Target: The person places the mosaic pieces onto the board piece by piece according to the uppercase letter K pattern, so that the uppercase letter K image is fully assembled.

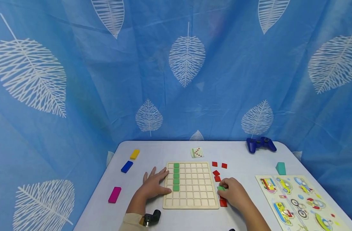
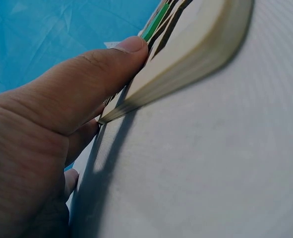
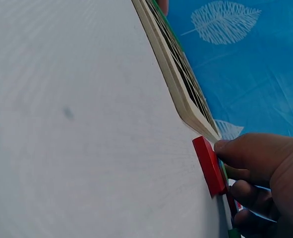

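Observation:
A pale wooden grid board [image 1: 193, 185] lies on the white table. Several green square tiles [image 1: 176, 175] fill cells in its second column from the left. My left hand [image 1: 154, 185] rests at the board's left edge with fingers spread, and its thumb [image 2: 129, 47] lies on the rim. To the right of the board, my right hand [image 1: 235, 192] pinches a green tile [image 1: 220, 188] between thumb and fingers. Red tiles [image 1: 217, 178] lie in a loose line along that side, some partly hidden under the hand. One red tile [image 3: 209, 166] shows close to the right thumb.
A small pattern card [image 1: 197, 152] lies behind the board. Yellow [image 1: 134, 154], blue [image 1: 127, 166] and magenta blocks [image 1: 114, 194] are at left. On the right are a game controller [image 1: 261, 145], a teal block [image 1: 280, 168] and a picture puzzle board [image 1: 288, 186].

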Demonstrator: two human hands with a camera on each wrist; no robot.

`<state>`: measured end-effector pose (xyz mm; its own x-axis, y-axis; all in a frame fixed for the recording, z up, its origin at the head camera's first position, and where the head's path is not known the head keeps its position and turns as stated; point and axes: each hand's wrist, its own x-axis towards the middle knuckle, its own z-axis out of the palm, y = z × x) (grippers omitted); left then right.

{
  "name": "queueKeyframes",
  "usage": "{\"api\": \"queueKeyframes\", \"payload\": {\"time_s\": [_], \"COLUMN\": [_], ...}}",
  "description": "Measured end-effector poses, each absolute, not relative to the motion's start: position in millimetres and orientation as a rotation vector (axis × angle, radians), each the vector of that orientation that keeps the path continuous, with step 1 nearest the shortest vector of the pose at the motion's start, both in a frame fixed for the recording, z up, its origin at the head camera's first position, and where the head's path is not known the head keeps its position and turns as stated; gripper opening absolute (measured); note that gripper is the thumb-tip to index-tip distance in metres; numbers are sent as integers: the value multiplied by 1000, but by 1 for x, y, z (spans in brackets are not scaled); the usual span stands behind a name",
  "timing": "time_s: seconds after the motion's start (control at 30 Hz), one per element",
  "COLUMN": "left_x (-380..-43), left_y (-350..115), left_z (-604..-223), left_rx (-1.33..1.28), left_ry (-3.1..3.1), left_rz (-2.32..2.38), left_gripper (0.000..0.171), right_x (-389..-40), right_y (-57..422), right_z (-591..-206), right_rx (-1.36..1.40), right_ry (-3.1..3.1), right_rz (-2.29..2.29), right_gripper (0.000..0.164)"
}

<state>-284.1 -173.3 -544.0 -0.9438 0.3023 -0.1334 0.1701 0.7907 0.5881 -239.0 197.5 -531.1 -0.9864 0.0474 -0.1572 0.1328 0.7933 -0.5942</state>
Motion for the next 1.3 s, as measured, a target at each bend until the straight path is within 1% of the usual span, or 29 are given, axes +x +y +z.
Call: {"api": "queueKeyframes", "payload": {"time_s": [0.13, 0.3, 0.4, 0.8, 0.97, 1.1, 1.3], "left_x": [-285, -284, -283, -282, -281, -281, -280], "left_y": [-173, -172, -172, -173, -173, -173, -173], "left_z": [-544, -543, -542, -541, -540, -539, -539], "left_rx": [365, 361, 360, 372, 363, 357, 353], "left_ry": [2764, 2760, 2751, 2752, 2737, 2737, 2751], "left_rz": [873, 875, 886, 895, 909, 903, 898], "left_gripper": [95, 95, 94, 94, 95, 95, 94], "right_x": [-239, -239, -239, -238, -239, -240, -237], "right_y": [198, 197, 197, 193, 195, 190, 162], "right_z": [-530, -527, -526, -523, -524, -521, -513], "right_rx": [204, 267, 293, 325, 348, 295, 86], "right_ry": [2841, 2827, 2822, 2845, 2862, 2906, 2939], "right_rz": [-971, -944, -912, -890, -961, -997, -1098], "right_gripper": [26, 35, 37, 29, 32, 38, 37]}}
